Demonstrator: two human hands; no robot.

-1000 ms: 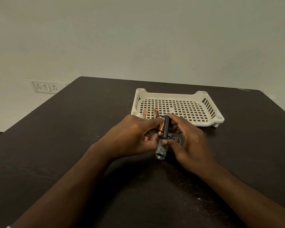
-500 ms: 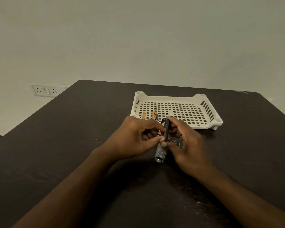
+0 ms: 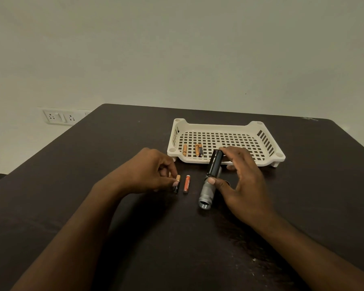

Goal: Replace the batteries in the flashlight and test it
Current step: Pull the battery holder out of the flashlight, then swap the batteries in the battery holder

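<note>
Left hand (image 3: 153,172) pinching black-and-gold battery (image 3: 176,184) against table (image 3: 93,164); orange battery (image 3: 186,183) just beside. Right hand (image 3: 243,181) clamped on black battery holder (image 3: 214,163) above flashlight (image 3: 207,193).

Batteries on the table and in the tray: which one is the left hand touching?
The black-and-copper battery on the table, under the left hand fingertips. The orange battery beside it lies untouched; the others sit in the tray.

Both forearms bare; left hand (image 3: 149,171), right hand (image 3: 243,181) ungloved.

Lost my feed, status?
Left hand pinching battery on table. Right hand gripping battery holder above flashlight body. Nothing blocking.
</note>
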